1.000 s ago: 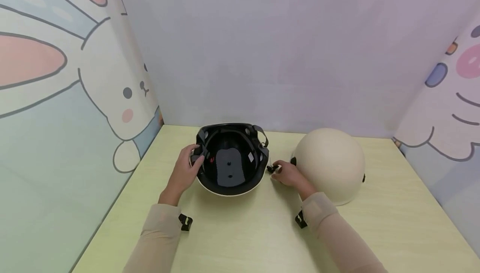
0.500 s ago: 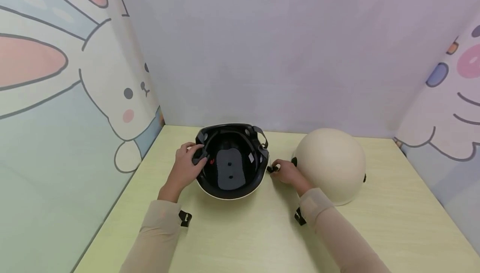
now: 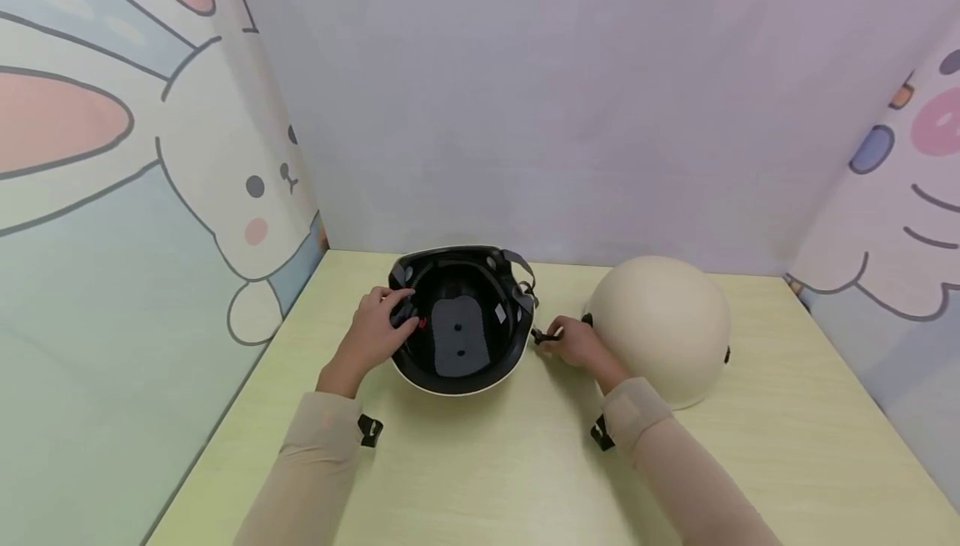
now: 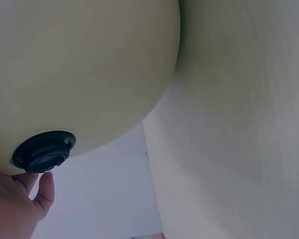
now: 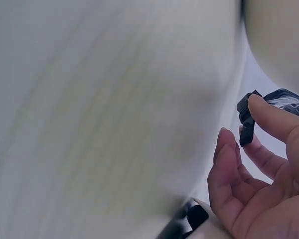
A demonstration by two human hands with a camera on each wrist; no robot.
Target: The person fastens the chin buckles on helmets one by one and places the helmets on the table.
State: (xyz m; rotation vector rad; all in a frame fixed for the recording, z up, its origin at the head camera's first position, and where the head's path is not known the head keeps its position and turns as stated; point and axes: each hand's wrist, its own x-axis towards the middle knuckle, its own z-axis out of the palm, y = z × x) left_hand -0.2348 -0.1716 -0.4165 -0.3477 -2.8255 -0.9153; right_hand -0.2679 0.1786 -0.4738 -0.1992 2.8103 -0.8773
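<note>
A cream helmet (image 3: 457,383) lies upside down on the table, its black lining and grey pad facing up. At its left rim my left hand (image 3: 367,332) grips the edge, with the thumb and fingers bent over dark strap parts there. The left wrist view shows the cream shell (image 4: 89,74) and a black round fitting (image 4: 45,151) just above that hand. Beside the right rim, my right hand (image 3: 577,343) pinches a black strap buckle (image 5: 246,119) between thumb and index finger. The other fingers curl loosely below it.
A second cream helmet (image 3: 663,325) rests dome up, close behind the right wrist. Small black clips (image 3: 370,430) show at both cuffs. The pale wooden table (image 3: 480,479) meets a plain wall (image 3: 555,112) behind, with cartoon-printed panels at both sides.
My left fingers have shifted slightly right, further over the helmet's rim. The right hand keeps the buckle and has barely moved. The second helmet stays in place.
</note>
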